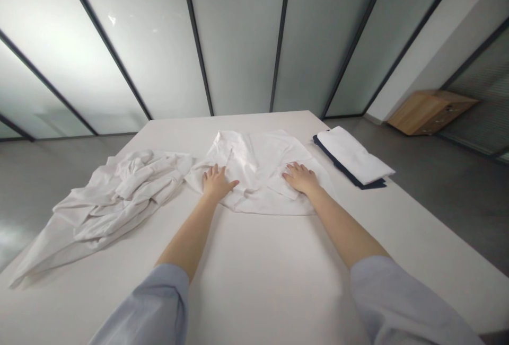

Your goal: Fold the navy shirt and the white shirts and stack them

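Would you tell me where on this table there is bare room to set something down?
The widest bare patch of the white table lies in front of the white garment under the left hand and right hand. A narrower strip runs behind that garment. It is crowded leftward, where crumpled white cloth nearly touches it, and by the folded stack.

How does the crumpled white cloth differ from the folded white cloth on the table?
The crumpled white cloth spreads in loose folds, while the folded white cloth is a neat, compact rectangle. The folded one lies on dark navy fabric; the crumpled one does not. Both lie on the table.
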`<state>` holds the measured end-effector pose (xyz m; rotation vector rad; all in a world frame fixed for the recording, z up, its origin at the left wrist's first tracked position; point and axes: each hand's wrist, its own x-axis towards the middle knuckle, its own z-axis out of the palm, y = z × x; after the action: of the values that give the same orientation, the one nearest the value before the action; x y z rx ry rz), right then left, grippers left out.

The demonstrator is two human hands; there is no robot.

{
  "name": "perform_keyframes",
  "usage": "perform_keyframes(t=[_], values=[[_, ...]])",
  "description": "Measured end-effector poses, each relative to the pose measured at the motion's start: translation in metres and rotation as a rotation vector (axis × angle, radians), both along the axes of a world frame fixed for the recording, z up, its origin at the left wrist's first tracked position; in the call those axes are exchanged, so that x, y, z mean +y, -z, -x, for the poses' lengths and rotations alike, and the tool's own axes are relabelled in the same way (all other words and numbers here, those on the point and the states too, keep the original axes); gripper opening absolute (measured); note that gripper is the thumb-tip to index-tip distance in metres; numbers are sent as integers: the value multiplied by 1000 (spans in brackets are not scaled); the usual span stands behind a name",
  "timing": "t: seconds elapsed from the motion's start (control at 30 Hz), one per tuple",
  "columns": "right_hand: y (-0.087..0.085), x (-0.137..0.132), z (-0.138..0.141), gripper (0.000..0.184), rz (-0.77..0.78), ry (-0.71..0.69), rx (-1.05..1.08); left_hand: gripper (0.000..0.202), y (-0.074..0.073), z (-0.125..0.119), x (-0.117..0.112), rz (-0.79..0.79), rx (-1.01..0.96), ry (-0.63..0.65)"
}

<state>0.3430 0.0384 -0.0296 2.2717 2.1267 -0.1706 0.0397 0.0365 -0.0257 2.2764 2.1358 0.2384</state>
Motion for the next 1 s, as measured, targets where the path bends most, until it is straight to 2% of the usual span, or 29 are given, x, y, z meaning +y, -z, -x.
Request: perform_keyframes(t=[0.1, 0.17, 0.23, 0.37, 0.47, 0.53, 0.6, 0.67, 0.77, 0.83, 0.9, 1.0], values=[[-15, -7, 10, 54, -23, 7, -65, 44, -10, -10, -10, -81, -24, 20], [-27, -12, 14, 51, -20, -41, -99, 46, -15, -21, -17, -23, -26, 53], [-39, -18, 17, 47, 18, -131, -91, 57, -18, -28, -20, 34, -1, 40], [-60, -34, 26, 36, 172, -386, 124, 65, -19, -28, -17, 82, 51, -31], [-66, -40, 32, 32, 315, -518, 342, 67, -16, -24, -13, 101, 56, -53], [-62, -36, 31, 35, 223, -502, 370, 69, -12, -22, -11, 108, 64, -44], [-52, -27, 25, 40, 34, -444, 294, 74, -6, -19, -8, 113, 78, -24], [-37, -19, 18, 44, -73, -379, 175, 80, 0, -12, -4, 118, 72, 9], [-20, -14, 11, 49, -66, -238, 36, 88, 7, 3, 5, 139, 24, 108], [-17, -15, 11, 50, -27, -164, -25, 91, 5, 10, 8, 124, -6, 139], [-24, -19, 15, 50, 24, -150, -84, 85, -1, 12, 7, 56, -23, 65], [-42, -25, 20, 51, 113, -173, -143, 56, -16, 3, -1, -35, -11, -65]])
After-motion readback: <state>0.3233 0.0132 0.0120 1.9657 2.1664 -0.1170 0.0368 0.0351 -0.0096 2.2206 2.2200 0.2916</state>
